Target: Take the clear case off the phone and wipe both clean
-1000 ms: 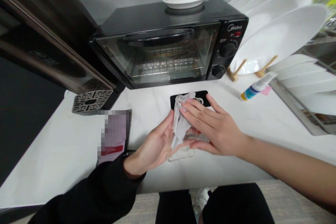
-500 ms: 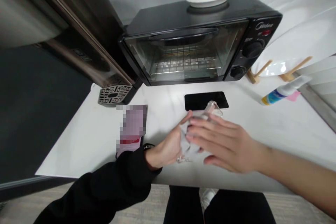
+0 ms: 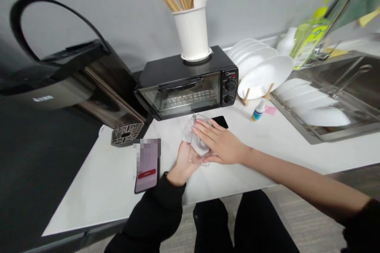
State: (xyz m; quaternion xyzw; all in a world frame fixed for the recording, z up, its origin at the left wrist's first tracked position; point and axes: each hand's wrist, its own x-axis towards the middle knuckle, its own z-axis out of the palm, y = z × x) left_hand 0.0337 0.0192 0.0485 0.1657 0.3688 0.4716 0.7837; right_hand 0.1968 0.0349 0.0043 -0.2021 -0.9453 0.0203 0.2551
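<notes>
My left hand [image 3: 183, 162] cups a clear plastic case [image 3: 202, 119] from below, just above the white counter [image 3: 89, 189]. Only the case's top edge shows past the fingers. A crumpled grey cloth [image 3: 192, 139] lies over the case. My right hand [image 3: 222, 145] presses that cloth against it, fingers stretched long and close together, thumb underneath. Both hands meet in front of the black toaster oven [image 3: 185, 87]. A black phone [image 3: 222, 121] lies flat on the counter just behind my right fingers.
A second phone [image 3: 147, 165] with a lit screen lies left of my hands. A dark appliance [image 3: 83, 79] with a drip grille [image 3: 126, 134] stands at the left. A utensil holder [image 3: 192, 31] tops the oven. Racked plates [image 3: 264, 72], a small bottle [image 3: 258, 110] and a sink [image 3: 341, 87] are right.
The view has pulled back and up, showing far more of the counter and sink. My hands stay joined on the cloth and case, the right one shifting over the cloth.
</notes>
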